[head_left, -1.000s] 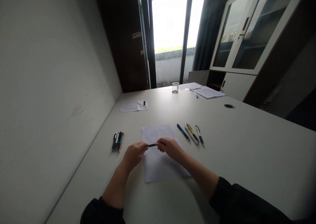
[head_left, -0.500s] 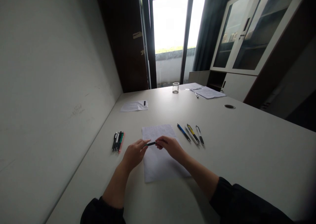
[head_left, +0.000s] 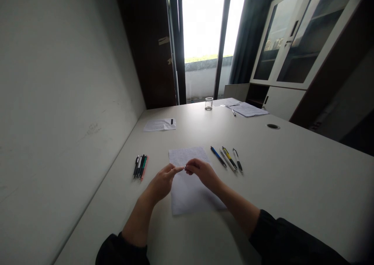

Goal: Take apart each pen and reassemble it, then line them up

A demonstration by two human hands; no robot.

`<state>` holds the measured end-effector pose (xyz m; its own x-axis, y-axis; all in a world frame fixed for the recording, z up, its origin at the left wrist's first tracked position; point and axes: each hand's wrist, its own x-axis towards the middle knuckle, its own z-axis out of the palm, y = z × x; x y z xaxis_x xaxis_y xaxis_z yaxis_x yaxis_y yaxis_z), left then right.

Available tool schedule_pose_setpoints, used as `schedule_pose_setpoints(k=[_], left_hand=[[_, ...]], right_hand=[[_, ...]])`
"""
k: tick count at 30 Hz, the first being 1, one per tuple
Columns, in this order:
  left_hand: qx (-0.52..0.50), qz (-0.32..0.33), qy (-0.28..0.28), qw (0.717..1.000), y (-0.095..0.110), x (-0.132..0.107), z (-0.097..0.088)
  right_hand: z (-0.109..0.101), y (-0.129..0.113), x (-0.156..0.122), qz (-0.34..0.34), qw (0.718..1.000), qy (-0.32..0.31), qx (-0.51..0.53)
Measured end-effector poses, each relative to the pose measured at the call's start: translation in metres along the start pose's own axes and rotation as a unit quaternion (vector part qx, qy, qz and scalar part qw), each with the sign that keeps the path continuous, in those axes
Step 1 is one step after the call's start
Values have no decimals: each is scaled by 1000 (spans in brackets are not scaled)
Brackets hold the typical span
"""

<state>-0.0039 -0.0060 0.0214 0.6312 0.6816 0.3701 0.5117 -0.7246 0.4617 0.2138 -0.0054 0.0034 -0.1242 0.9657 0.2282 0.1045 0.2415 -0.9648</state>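
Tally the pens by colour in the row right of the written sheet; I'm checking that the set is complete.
Slim blue plastic pen: 1
Yellow-and-black plastic pen: 1
Thin white pen: 1
Black-and-white clip pen: 1
Total: 4

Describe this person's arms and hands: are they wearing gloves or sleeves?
No gloves: the left hand and right hand are bare, with no ring or watch visible. Dark, black-looking long sleeves, the left sleeve and right sleeve, are pushed well back from the hands.
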Motion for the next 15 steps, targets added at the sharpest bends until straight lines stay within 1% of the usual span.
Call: schedule_pose_setpoints(k=[3,5,6,8,9,11,13,15], left_hand=[[-9,-13,7,1000,-1,-1,-1],[-12,-22,18,1000,-5,-1,-1],[-12,-28,26,999,-7,-2,-2],[-6,-40,42,998,-13,-4,-5],[-2,-45,52,998,-16,-4,-6],[5,-56,71,996,-20,-6,-9],[12,-63,84,994,-24,-7,-12],[19,-70,90,993,-27,-8,-13]], right_hand=[[-3,2,1,-18,999,28,-34],[-5,4,2,-39,995,38,-85],[-6,5,2,-56,991,35,-121],[-4,5,3,-103,974,10,-202],[-2,5,3,-130,961,-10,-243],[4,2,2,-182,927,-64,-323],[12,-1,1,-222,884,-119,-393],[19,-3,-1,-249,842,-161,-450]])
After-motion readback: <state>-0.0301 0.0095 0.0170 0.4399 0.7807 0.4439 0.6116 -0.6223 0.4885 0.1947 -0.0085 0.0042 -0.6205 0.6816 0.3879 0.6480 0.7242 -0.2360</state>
